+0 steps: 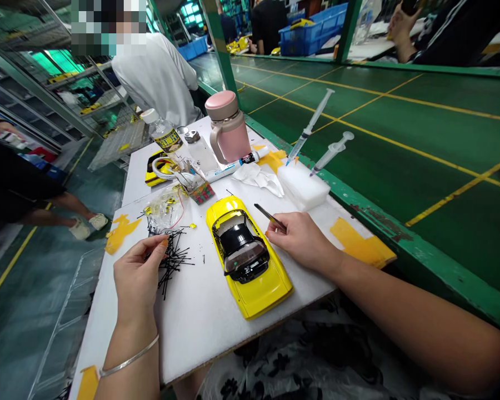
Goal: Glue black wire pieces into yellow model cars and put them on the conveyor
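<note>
A yellow model car body [266, 291] with a black roof and clear windshield lies on the white tabletop between my hands. My right hand [298, 239] grips dark tweezers [270, 217], whose tips point up and left beside the car's right side. On the left, my left hand [144, 264] has thumb and forefinger pinched together at the edge of a pile of thin black plastic sticks [175, 255]. Whatever sits in that pinch is too small to make out. Behind the pile rests a clear plastic bag [166, 210] with small yellow and black parts.
Two syringes [312, 125] [333, 153] stand in a white foam block [304, 186]. Farther back are a pink mug [232, 136], a labelled bottle [164, 133], a glue tube [233, 166] and crumpled tissue [260, 179]. A green conveyor [400, 139] runs along the right. Other people are nearby.
</note>
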Demonstrator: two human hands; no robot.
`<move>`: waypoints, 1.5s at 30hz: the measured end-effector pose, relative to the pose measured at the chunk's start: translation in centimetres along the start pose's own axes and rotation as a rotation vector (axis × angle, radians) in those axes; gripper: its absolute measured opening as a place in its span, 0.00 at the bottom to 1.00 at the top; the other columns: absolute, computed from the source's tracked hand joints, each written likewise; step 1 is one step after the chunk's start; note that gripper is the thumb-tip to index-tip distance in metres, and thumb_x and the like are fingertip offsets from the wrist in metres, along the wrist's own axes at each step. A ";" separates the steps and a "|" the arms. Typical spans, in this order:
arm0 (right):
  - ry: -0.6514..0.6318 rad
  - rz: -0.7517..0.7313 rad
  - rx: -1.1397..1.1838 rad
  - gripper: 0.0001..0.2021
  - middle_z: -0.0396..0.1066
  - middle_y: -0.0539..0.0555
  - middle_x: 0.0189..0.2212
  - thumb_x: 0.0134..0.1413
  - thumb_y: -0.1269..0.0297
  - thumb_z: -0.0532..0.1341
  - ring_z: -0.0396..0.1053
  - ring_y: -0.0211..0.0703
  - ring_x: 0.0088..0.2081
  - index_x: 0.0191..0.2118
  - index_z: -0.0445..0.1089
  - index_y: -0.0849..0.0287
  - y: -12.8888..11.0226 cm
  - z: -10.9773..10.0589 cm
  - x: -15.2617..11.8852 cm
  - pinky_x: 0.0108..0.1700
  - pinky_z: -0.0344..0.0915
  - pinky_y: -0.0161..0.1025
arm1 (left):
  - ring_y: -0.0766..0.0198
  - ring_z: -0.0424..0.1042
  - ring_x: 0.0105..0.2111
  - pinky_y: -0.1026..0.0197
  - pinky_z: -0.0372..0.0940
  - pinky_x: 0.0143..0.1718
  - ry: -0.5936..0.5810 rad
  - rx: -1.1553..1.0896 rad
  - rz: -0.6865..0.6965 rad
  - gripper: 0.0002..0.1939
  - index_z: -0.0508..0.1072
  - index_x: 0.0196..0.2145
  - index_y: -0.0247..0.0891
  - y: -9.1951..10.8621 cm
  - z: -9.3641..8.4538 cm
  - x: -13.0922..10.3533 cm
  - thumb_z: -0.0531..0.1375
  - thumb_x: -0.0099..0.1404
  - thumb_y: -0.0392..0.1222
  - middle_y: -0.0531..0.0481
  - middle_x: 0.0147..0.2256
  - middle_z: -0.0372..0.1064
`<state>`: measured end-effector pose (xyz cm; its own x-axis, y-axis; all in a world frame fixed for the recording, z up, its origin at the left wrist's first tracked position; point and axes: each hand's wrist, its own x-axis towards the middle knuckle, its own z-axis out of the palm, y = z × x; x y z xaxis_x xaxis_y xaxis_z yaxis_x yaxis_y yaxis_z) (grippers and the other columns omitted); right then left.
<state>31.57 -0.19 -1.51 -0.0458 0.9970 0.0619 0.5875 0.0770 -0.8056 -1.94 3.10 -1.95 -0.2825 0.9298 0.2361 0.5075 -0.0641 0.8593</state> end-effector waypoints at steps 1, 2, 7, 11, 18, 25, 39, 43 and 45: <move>0.000 0.001 -0.008 0.07 0.66 0.47 0.21 0.54 0.72 0.62 0.61 0.36 0.26 0.25 0.71 0.61 0.0 0.0 0.0 0.31 0.52 0.35 | 0.65 0.69 0.30 0.62 0.64 0.35 0.002 0.002 0.001 0.14 0.84 0.40 0.44 0.0 0.0 0.0 0.70 0.58 0.51 0.52 0.34 0.77; 0.001 0.002 -0.015 0.08 0.66 0.47 0.21 0.54 0.72 0.62 0.62 0.36 0.26 0.25 0.70 0.60 -0.1 0.0 0.0 0.31 0.52 0.35 | 0.65 0.69 0.30 0.62 0.64 0.35 0.003 0.005 0.002 0.14 0.84 0.40 0.44 -0.1 0.0 0.1 0.70 0.58 0.51 0.52 0.33 0.77; 0.014 0.000 -0.037 0.10 0.65 0.47 0.20 0.54 0.72 0.61 0.60 0.36 0.26 0.24 0.66 0.59 -0.3 0.2 0.1 0.31 0.49 0.36 | 0.64 0.69 0.30 0.61 0.65 0.35 0.005 0.003 0.002 0.15 0.84 0.40 0.43 -0.2 0.1 0.1 0.70 0.58 0.52 0.52 0.32 0.77; 0.020 -0.004 -0.040 0.09 0.65 0.47 0.20 0.54 0.72 0.61 0.60 0.36 0.25 0.24 0.66 0.59 -0.4 0.3 0.0 0.30 0.49 0.36 | 0.64 0.69 0.30 0.62 0.65 0.35 0.002 -0.011 0.006 0.14 0.84 0.40 0.44 -0.1 0.1 0.0 0.70 0.58 0.52 0.52 0.32 0.77; 0.036 -0.068 -0.006 0.07 0.64 0.46 0.20 0.53 0.72 0.62 0.60 0.34 0.24 0.24 0.69 0.60 0.1 0.2 0.0 0.31 0.51 0.34 | 0.65 0.69 0.30 0.62 0.65 0.34 0.001 -0.007 -0.003 0.13 0.84 0.39 0.44 0.2 0.1 -0.1 0.70 0.58 0.50 0.52 0.33 0.77; 0.028 -0.116 0.021 0.06 0.62 0.45 0.18 0.53 0.70 0.63 0.58 0.34 0.23 0.27 0.75 0.60 0.6 -0.2 0.1 0.30 0.52 0.34 | 0.65 0.68 0.30 0.62 0.64 0.34 -0.007 -0.022 0.006 0.11 0.84 0.39 0.44 0.5 0.2 -0.3 0.69 0.59 0.48 0.52 0.33 0.77; -0.037 -0.366 -0.332 0.06 0.77 0.56 0.31 0.56 0.73 0.62 0.71 0.44 0.33 0.33 0.77 0.63 1.3 -0.5 -1.0 0.35 0.56 0.38 | 0.65 0.68 0.31 0.62 0.64 0.33 -0.007 -0.049 0.008 0.12 0.84 0.39 0.42 0.5 0.2 -0.2 0.70 0.58 0.48 0.51 0.32 0.76; 0.100 -0.251 -0.075 0.10 0.72 0.51 0.23 0.61 0.66 0.61 0.65 0.38 0.26 0.30 0.77 0.61 1.3 -1.4 -1.5 0.31 0.55 0.37 | 0.65 0.68 0.31 0.62 0.64 0.33 -0.014 -0.050 0.005 0.13 0.84 0.39 0.41 0.4 0.1 -0.2 0.70 0.58 0.48 0.51 0.32 0.76; 0.221 -0.176 0.118 0.15 0.69 0.50 0.21 0.65 0.60 0.59 0.64 0.38 0.24 0.29 0.76 0.60 1.4 -2.2 -1.6 0.30 0.56 0.38 | 0.65 0.68 0.31 0.62 0.64 0.33 -0.018 -0.054 0.002 0.13 0.84 0.39 0.41 0.4 0.1 -0.2 0.70 0.58 0.48 0.51 0.33 0.77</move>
<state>34.25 -1.66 -1.47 0.0461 0.9455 0.3224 0.4876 0.2604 -0.8333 -1.62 2.95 -1.68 -0.2666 0.9359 0.2304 0.4629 -0.0853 0.8823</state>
